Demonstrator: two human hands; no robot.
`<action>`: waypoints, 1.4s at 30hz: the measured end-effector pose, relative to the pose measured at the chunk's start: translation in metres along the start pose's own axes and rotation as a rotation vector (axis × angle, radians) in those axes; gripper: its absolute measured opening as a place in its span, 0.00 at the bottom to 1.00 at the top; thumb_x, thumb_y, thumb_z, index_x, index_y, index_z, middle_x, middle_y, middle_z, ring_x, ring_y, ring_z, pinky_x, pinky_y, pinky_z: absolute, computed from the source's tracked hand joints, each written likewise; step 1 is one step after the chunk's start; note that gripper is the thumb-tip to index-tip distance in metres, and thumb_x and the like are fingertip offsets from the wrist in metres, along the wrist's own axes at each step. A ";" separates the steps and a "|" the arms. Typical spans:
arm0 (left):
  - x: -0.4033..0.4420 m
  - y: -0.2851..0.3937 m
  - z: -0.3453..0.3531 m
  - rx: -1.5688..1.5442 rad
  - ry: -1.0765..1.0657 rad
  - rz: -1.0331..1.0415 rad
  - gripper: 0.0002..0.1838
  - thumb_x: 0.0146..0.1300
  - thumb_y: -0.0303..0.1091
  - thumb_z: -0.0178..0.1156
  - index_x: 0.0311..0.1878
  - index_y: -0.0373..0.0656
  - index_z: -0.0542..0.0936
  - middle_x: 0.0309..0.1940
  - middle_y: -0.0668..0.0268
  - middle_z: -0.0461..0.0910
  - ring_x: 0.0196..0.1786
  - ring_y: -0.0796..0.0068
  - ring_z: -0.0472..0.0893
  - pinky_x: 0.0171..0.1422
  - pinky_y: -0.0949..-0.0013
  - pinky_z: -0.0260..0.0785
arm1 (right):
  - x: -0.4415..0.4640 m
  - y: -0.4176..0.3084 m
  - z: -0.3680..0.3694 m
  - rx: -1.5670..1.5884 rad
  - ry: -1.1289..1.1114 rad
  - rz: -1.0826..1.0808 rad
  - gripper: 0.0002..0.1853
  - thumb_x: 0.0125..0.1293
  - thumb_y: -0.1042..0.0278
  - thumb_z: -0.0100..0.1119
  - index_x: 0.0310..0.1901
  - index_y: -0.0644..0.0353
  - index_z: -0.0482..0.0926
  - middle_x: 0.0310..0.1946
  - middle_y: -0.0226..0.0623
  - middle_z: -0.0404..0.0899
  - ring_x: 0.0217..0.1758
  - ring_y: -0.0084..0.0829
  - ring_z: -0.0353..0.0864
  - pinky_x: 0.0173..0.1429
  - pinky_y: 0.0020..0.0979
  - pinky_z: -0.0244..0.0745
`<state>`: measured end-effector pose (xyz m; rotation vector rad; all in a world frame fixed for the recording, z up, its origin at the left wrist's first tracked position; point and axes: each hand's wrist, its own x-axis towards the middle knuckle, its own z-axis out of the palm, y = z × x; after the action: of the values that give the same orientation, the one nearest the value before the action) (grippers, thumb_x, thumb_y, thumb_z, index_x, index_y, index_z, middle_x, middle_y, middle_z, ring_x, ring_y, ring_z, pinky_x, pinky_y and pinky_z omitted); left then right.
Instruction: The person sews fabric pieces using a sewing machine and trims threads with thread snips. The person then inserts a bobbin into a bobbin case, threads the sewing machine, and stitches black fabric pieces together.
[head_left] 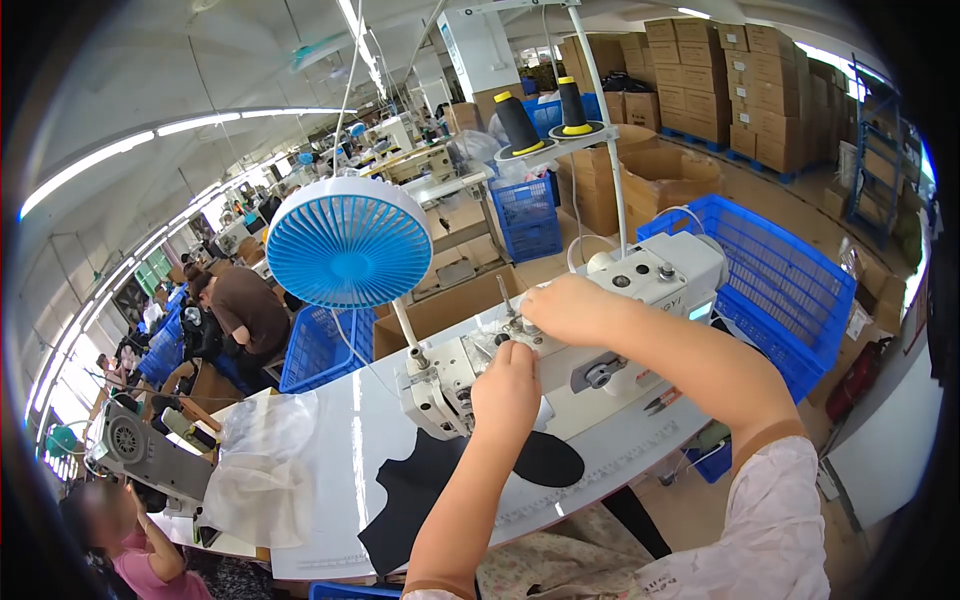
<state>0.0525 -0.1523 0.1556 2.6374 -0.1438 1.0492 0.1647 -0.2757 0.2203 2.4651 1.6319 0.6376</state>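
Resting on top of one white sewing machine (560, 370), set on the surface (325, 500): right hand (574, 308), fingers curled downward; from my remote view I cannot tell whether they grasp anything. Left hand (507, 388): at the machine's head, fingers bunched; anything thin between them I cannot make out. Black fabric (403, 506): on the surface, partly behind the left forearm (462, 510), reaching near the front edge. Hazards, as I judge them: fabric dragged askew by that forearm; fingers pricked, should the machine start with hands this close; snips (664, 400) knocked off by the right arm (705, 365).
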 end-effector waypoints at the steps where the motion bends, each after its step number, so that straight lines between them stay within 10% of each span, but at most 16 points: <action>1: 0.000 0.000 0.000 0.003 0.006 0.005 0.09 0.67 0.35 0.58 0.33 0.40 0.74 0.33 0.58 0.78 0.30 0.51 0.80 0.33 0.55 0.74 | 0.000 0.005 -0.003 0.018 0.020 0.003 0.07 0.56 0.72 0.59 0.35 0.63 0.82 0.35 0.44 0.84 0.40 0.42 0.86 0.39 0.38 0.82; 8: 0.000 -0.001 0.002 0.010 0.020 0.012 0.09 0.66 0.35 0.58 0.33 0.40 0.74 0.33 0.59 0.78 0.29 0.52 0.80 0.32 0.56 0.74 | 0.016 0.005 -0.022 -0.056 -0.369 0.095 0.08 0.53 0.72 0.62 0.34 0.59 0.87 0.34 0.42 0.86 0.40 0.39 0.87 0.40 0.38 0.82; 14: 0.000 0.002 0.001 0.037 0.014 0.016 0.09 0.66 0.35 0.58 0.33 0.40 0.74 0.32 0.59 0.77 0.29 0.53 0.80 0.32 0.56 0.74 | 0.039 0.007 0.010 -0.072 -0.093 0.045 0.08 0.55 0.70 0.62 0.35 0.59 0.87 0.38 0.41 0.87 0.42 0.39 0.87 0.42 0.38 0.82; 42: -0.002 -0.002 0.003 0.115 0.050 0.069 0.08 0.65 0.35 0.59 0.33 0.43 0.73 0.32 0.64 0.76 0.29 0.62 0.82 0.28 0.63 0.75 | -0.003 0.001 -0.001 -0.042 -0.112 -0.007 0.10 0.55 0.73 0.61 0.39 0.64 0.78 0.38 0.45 0.80 0.39 0.43 0.86 0.40 0.38 0.81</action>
<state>0.0537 -0.1513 0.1513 2.7232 -0.1701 1.1778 0.1639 -0.2789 0.2208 2.4175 1.5696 0.5168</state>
